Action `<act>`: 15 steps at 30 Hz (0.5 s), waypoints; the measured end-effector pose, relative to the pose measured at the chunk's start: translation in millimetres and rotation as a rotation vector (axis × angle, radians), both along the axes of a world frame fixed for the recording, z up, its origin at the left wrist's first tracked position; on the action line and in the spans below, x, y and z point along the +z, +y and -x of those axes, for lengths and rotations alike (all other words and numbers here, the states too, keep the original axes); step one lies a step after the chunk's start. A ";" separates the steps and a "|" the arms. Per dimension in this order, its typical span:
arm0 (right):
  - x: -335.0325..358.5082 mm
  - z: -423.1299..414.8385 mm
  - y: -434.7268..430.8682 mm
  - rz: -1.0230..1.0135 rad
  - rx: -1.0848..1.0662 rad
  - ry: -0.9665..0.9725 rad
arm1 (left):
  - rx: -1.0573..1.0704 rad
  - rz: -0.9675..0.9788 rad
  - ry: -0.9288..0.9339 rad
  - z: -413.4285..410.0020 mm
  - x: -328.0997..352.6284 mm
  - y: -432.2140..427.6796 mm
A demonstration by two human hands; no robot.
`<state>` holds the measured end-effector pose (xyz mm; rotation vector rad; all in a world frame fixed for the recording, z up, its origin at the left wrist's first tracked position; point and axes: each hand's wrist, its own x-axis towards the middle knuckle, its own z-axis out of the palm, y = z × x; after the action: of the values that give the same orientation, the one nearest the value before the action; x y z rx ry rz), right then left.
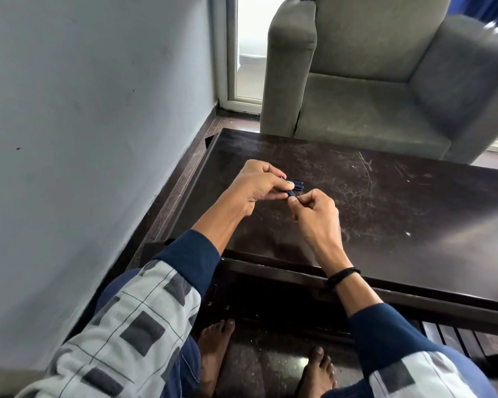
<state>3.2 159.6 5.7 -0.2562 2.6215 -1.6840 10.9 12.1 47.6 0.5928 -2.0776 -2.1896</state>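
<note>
1. Both hands work over the left part of the dark table (385, 196). Its left edge runs close to the wall (84, 139), w/ bare top to the right and an armchair (371, 96) past the far edge.
2. Small dark-blue object (296, 185) sits btw the hands over the top (touching it or not, can't tell). Long axis approx left-right, free end pointing right.
3. Left hand (256, 183): fingers curled, thumb and fingers pinch the object's left end.
4. Right hand (316, 214): curled, fingertips pinch its near side.
</note>
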 end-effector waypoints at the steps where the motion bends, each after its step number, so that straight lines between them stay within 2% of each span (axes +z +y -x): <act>1: 0.8 -0.7 -0.5 -0.002 -0.012 0.007 | 0.000 -0.005 -0.001 -0.1 0.4 -0.1; 9: 5.4 -2.4 0.7 -0.017 -0.084 -0.024 | -0.001 -0.016 0.005 -2.3 5.7 -3.6; 15: 1.3 5.1 2.0 0.009 0.076 -0.195 | 0.074 0.083 0.040 -1.2 3.5 -14.0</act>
<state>-1.9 161.6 7.0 -0.1786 2.4330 -1.6089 12.1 -1.8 51.1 0.6029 -2.0795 -2.0480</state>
